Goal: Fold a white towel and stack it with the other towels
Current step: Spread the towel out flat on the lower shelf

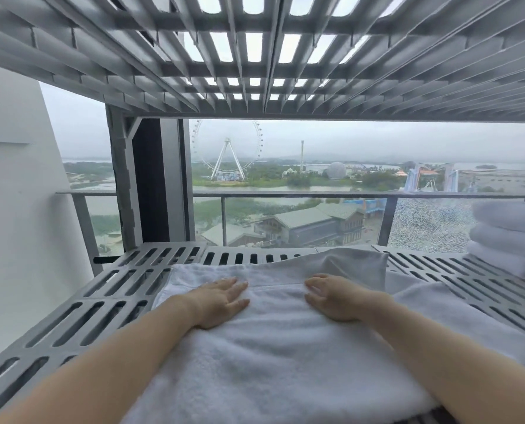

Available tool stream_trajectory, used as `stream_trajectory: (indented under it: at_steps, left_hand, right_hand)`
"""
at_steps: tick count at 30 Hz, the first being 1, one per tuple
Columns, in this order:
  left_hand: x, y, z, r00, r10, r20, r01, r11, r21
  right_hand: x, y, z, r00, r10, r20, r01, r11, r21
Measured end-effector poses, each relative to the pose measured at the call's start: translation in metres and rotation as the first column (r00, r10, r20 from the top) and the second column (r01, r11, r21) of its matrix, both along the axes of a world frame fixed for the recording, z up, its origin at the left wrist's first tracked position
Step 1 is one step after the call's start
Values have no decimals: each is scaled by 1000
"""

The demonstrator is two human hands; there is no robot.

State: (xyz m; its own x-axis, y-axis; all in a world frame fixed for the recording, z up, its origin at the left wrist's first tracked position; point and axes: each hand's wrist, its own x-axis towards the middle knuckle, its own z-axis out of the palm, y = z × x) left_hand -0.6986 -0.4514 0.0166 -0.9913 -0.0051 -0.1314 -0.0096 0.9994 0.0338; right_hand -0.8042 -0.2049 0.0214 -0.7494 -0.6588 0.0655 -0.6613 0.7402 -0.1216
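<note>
A white towel [273, 338] lies spread on the grey slotted shelf [108, 289] in front of me, with a folded layer on top and its far right corner [359, 264] raised. My left hand [221, 301] rests flat on the towel, fingers apart and pointing right. My right hand [334, 298] lies flat on it too, fingers pointing left. Neither hand grips the cloth. A stack of folded white towels [509, 237] stands at the right edge of the shelf.
Another slotted grey shelf [255, 56] hangs low overhead. A white wall [19, 209] closes the left side. Behind the shelf stand a grey post [123, 179] and a glass balcony railing [285, 195] with an outdoor view.
</note>
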Motion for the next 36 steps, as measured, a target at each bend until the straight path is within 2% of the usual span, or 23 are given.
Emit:
stream_trajectory:
  at_steps: [4, 8, 13, 17, 19, 22, 25, 27, 30, 33, 36]
  left_hand:
    - [-10, 19, 14, 993, 102, 58, -103, 995, 6]
    - [-28, 59, 23, 999, 34, 3, -34, 999, 7]
    - [-58, 119, 31, 999, -19, -45, 18, 1000, -20]
    - [-79, 150, 24, 987, -7, -163, 4, 1000, -17]
    - [-84, 154, 9, 969, 22, -245, -17, 1000, 21]
    - [-83, 148, -7, 948, 91, -306, -42, 986, 164]
    - [-77, 142, -7, 893, 98, -439, -27, 986, 165]
    - [-73, 144, -5, 856, 70, -511, 25, 984, 177]
    - [-72, 148, -2, 824, 3, -567, 74, 991, 113]
    - [-72, 147, -2, 820, 1, -573, 78, 990, 113]
    - [-72, 145, -5, 823, 9, -568, 108, 979, 173]
  right_hand:
    - [2, 22, 4, 996, -7, -92, -1, 996, -85]
    - [-6, 43, 16, 961, -35, -275, -15, 984, -179]
    - [-29, 73, 26, 915, -53, -399, -9, 988, -153]
    - [-44, 79, 26, 930, -122, -347, 64, 983, -174]
    - [-47, 78, 21, 932, -107, -346, 37, 979, -203]
    - [-41, 72, 10, 916, 18, -401, -120, 965, -232]
    - [-28, 65, 2, 919, 221, -327, -283, 946, -157]
    - [-26, 66, 3, 918, 270, -291, -316, 940, -128]
    - [-26, 74, 16, 942, 265, -205, -311, 919, -241]
    - [-38, 79, 40, 954, 195, -228, -266, 899, -348]
    - [-51, 81, 54, 962, 171, -212, -233, 920, -316]
